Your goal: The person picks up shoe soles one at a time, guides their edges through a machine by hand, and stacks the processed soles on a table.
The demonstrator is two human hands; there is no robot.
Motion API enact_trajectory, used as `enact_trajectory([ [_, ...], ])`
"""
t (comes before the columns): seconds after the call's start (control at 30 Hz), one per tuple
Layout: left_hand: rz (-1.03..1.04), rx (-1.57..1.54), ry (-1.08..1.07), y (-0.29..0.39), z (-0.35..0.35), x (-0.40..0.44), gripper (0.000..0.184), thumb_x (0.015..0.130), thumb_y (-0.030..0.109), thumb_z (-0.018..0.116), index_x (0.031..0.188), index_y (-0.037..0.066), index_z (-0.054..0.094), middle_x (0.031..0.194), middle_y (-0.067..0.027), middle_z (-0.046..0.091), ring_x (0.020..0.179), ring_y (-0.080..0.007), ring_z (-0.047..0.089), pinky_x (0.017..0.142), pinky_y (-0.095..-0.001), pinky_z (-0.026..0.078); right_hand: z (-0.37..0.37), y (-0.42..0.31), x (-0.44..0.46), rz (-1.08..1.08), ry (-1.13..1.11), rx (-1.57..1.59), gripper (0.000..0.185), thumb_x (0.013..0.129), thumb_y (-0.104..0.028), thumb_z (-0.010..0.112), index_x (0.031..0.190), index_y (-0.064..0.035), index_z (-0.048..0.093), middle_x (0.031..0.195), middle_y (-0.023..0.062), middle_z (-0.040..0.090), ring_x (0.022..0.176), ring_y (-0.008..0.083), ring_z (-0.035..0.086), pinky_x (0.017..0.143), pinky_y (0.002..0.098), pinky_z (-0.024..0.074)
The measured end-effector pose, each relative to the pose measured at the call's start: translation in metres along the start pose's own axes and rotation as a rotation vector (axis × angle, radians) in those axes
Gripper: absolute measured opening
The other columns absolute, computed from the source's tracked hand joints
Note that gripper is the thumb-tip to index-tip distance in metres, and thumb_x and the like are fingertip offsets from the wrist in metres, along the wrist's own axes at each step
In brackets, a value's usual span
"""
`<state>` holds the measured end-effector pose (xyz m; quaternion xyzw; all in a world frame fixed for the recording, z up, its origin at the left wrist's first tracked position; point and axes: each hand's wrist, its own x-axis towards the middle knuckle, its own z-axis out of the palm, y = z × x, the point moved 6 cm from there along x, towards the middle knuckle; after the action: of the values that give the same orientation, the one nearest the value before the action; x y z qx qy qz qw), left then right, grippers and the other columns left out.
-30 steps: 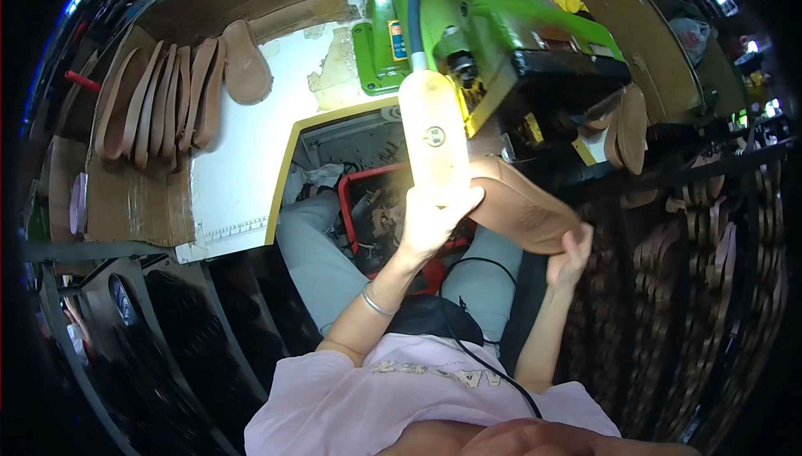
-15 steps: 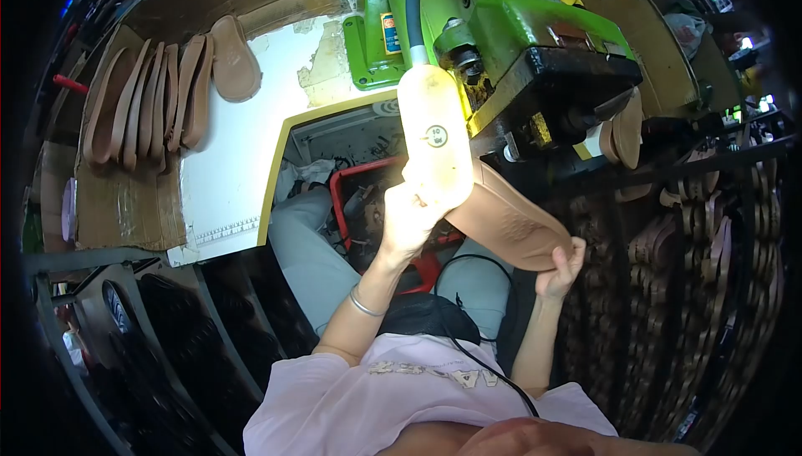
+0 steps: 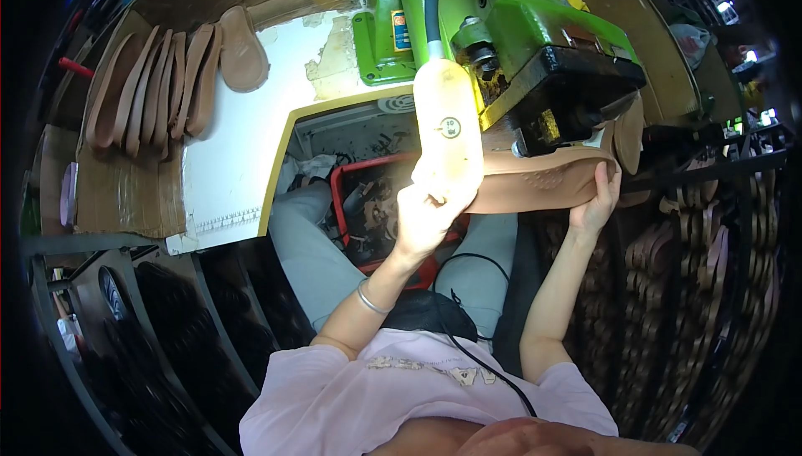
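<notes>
1 sole (image 3: 539, 190) btwn 2 hands (image 3: 424, 215) (image 3: 595, 205), prob

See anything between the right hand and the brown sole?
Nothing visible: the right hand holds the brown sole at one end. The lit lamp hides the other end from this camera, so whether the left hand touches it is unclear.

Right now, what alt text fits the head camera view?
A person's right hand grips a brown shoe sole by one end, left hand near the other, beside a lit lamp and green machine; more soles at left.
</notes>
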<state>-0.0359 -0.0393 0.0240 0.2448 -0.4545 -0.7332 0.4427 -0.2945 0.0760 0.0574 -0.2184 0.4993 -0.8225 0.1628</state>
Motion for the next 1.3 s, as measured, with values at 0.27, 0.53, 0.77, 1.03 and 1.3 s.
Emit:
enact_trajectory([
  [0.27,0.044,0.014,0.056,-0.004,-0.01,-0.002,0.029,0.076,0.0,0.067,0.103,-0.004,0.057,0.091,-0.0061,0.061,0.084,-0.012,0.058,0.076,-0.0242,0.048,-0.052,0.054,-0.079,0.315,-0.121,0.023,0.026,0.086,-0.008,0.056,0.107,-0.0001,0.045,0.106,0.0092,0.052,0.103,0.0177,0.049,0.093,0.0329,0.0362],
  [0.53,-0.041,0.062,-0.071,-0.008,0.005,0.014,0.019,0.078,0.003,0.066,0.096,-0.002,0.061,0.086,-0.0063,0.065,0.077,-0.0112,0.06,0.071,-0.0229,0.048,-0.072,0.066,-0.176,0.48,0.008,0.095,0.026,0.082,-0.006,0.062,0.104,-0.0011,0.047,0.105,0.0104,0.056,0.099,0.0183,0.054,0.09,0.0345,0.0412],
  [0.77,-0.09,-0.169,0.023,-0.018,-0.018,0.005,0.021,0.079,0.003,0.064,0.099,-0.003,0.059,0.091,-0.008,0.064,0.078,-0.0125,0.06,0.071,-0.0232,0.048,-0.076,0.038,-0.183,0.35,-0.015,-0.048,0.024,0.079,-0.005,0.063,0.098,0.0002,0.05,0.098,0.0121,0.059,0.091,0.0183,0.057,0.086,0.0317,0.0436],
  [1.03,-0.046,-0.181,0.117,-0.005,-0.02,-0.002,0.023,0.077,0.004,0.067,0.095,-0.009,0.061,0.081,-0.0076,0.065,0.069,-0.0086,0.058,0.063,-0.0213,0.047,-0.066,0.022,-0.163,0.301,-0.018,-0.138,0.023,0.076,-0.006,0.068,0.092,0.0018,0.052,0.088,0.0093,0.06,0.08,0.0121,0.056,0.078,0.0249,0.0435],
  [1.3,-0.109,-0.058,-0.02,-0.024,-0.012,0.011,0.022,0.079,0.001,0.064,0.1,-0.004,0.06,0.09,-0.0079,0.064,0.078,-0.011,0.059,0.072,-0.024,0.048,-0.069,0.04,-0.189,0.402,-0.015,0.008,0.025,0.08,-0.006,0.064,0.098,-0.0024,0.047,0.102,0.0118,0.057,0.094,0.019,0.056,0.088,0.0344,0.0435],
])
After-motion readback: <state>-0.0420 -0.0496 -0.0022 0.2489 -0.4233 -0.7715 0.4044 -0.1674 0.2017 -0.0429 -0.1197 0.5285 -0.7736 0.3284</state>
